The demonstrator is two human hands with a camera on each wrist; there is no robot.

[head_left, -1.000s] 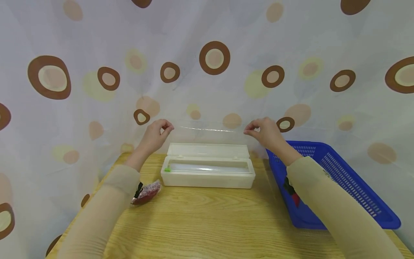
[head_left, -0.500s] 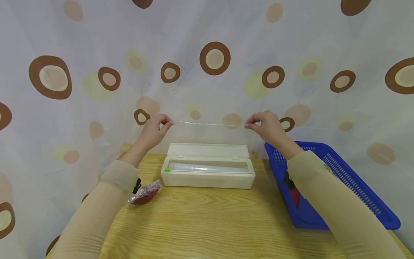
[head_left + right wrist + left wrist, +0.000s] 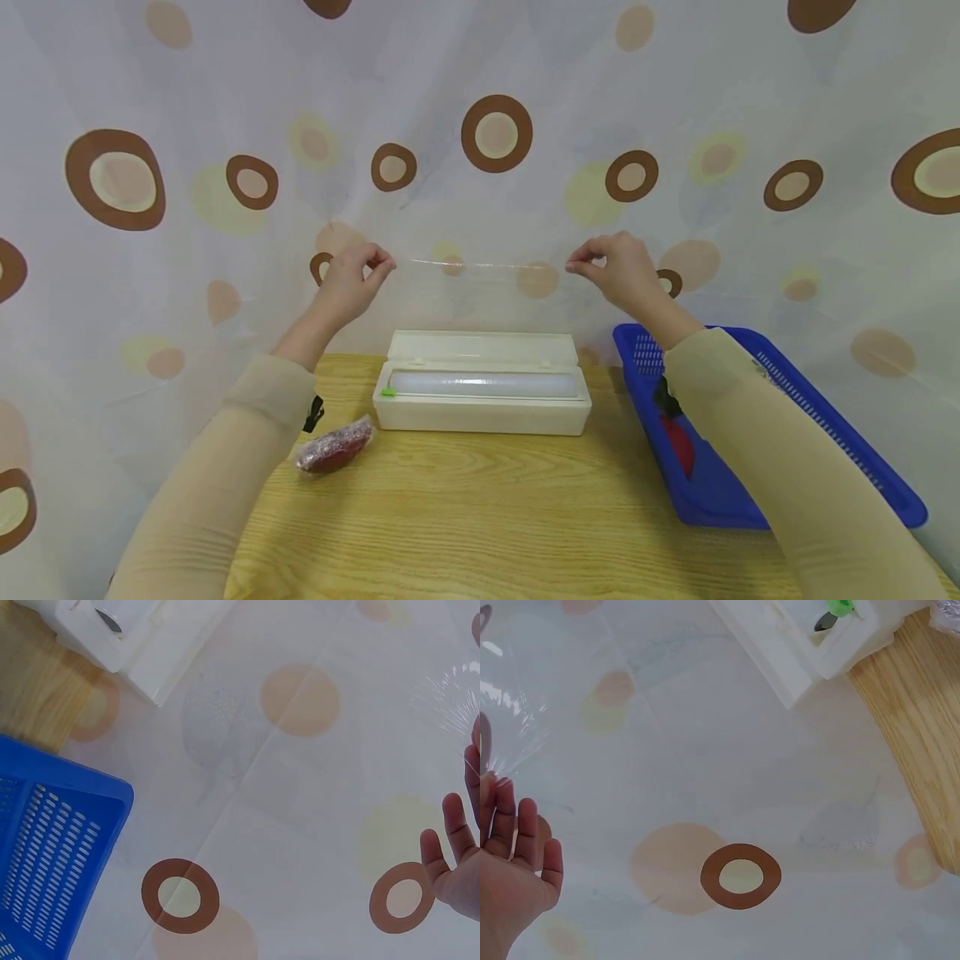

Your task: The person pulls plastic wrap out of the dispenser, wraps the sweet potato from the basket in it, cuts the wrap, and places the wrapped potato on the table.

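Between the two hands stretches a sheet of clear plastic wrap point(image 3: 480, 266), its top edge a thin shiny line. My left hand point(image 3: 352, 283) pinches one corner with thumb and forefinger; my right hand point(image 3: 618, 271) pinches the other. Creases fan out in the film point(image 3: 517, 727) from the left fingertips in the left wrist view, and similar creases show in the right wrist view. Below the hands sits a white wrap dispenser box point(image 3: 480, 418), lid point(image 3: 480, 346) raised, with the wrap roll point(image 3: 483, 384) inside and a green slider point(image 3: 388, 392) at its left end.
A plastic-wrapped red item point(image 3: 336, 450) lies left on the wooden table point(image 3: 480, 517). At right, a blue basket point(image 3: 723, 504) holds a red item point(image 3: 678, 446) with a dark green top, partly behind the right sleeve. A patterned curtain point(image 3: 480, 200) hangs behind.
Both hands have risen, drawing the film's edge higher above the box. The roll now shows fuller in the box opening. Both hands keep their pinch.
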